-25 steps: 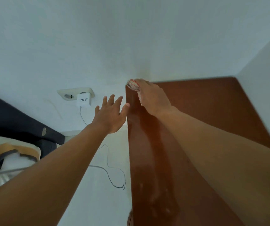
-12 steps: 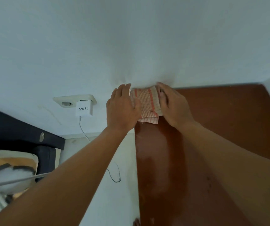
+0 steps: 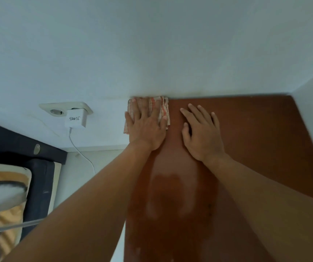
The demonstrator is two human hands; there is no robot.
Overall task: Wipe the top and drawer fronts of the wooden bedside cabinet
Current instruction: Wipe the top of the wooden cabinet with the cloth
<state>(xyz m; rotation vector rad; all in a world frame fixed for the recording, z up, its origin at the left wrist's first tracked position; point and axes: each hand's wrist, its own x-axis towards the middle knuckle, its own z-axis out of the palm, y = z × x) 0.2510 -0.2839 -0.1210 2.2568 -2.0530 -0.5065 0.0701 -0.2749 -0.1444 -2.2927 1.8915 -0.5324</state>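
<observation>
Looking down from the head camera onto the top of the wooden bedside cabinet [image 3: 256,133], red-brown and glossy, set into a corner with the white wall [image 3: 151,44] behind it and to its right.

Cloth [image 3: 165,110]: white with orange-red stripes, folded. It lies on the rear left corner of the cabinet top, with its far edge against the wall. Its near left corner reaches the cabinet's left edge; whether it overhangs, cannot tell.

Left hand [image 3: 146,129]: palm down on the cloth, fingers straight and slightly spread, pressing it flat. No curl or pinch seen.

Right hand [image 3: 203,137]: palm down on bare wood just beside the cloth, with a narrow strip of wood between them. Fingers straight, a little apart, thumb out toward the cloth. It holds nothing.

Surface note: a paler, smeared-looking patch [image 3: 163,186] shows on the wood between the two forearms.

Surroundings, left of the cabinet: a cream socket plate [image 3: 57,110] on the wall holds a white plug-in charger [image 3: 75,120]. Handwritten dark characters on the charger's face appear inverted from this angle; best reading is "JS085". A white cable [image 3: 81,154] drops from it toward the pale floor [image 3: 95,167]. Lower left: a dark bed frame [image 3: 10,140] and orange-and-white bedding [image 3: 2,186], blurred.
</observation>
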